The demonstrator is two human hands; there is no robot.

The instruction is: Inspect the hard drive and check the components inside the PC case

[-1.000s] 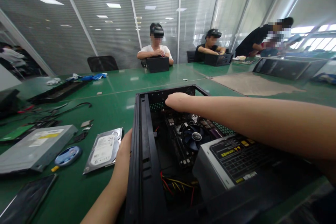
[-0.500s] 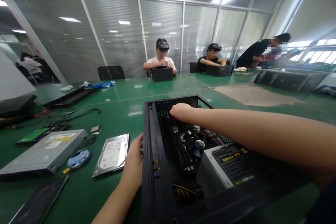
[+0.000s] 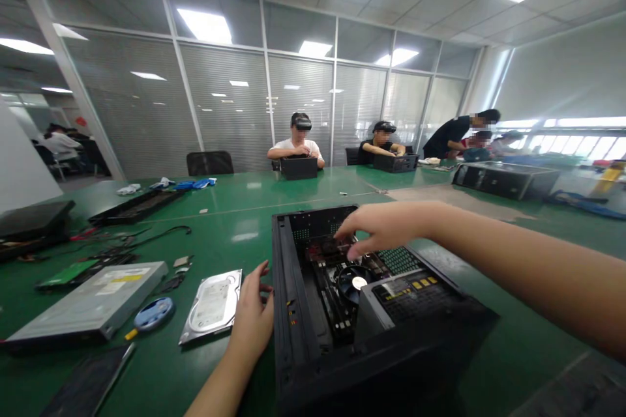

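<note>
An open black computer case (image 3: pixel 293 313) lies on the green table (image 3: pixel 235 234) in front of me. Inside it I see a motherboard with a round fan (image 3: pixel 353 280) and a grey power supply (image 3: pixel 405 303). My left hand (image 3: pixel 254 316) rests against the case's left wall, fingers spread. My right hand (image 3: pixel 384 228) hovers over the far end of the motherboard, fingers apart and curled downward, nothing visible in them.
Left of the case lie a hard drive (image 3: pixel 211 305), a blue round object (image 3: pixel 153 314), an optical drive (image 3: pixel 90 303), a dark panel (image 3: pixel 90 381) and loose cables (image 3: pixel 147 234). Across the table, people work on other cases (image 3: pixel 298 167). Another case (image 3: pixel 503 179) sits far right.
My right hand has lifted out of the case's far end and now hovers above the motherboard. The camera has tilted upward. My left hand stays at the case's left wall.
</note>
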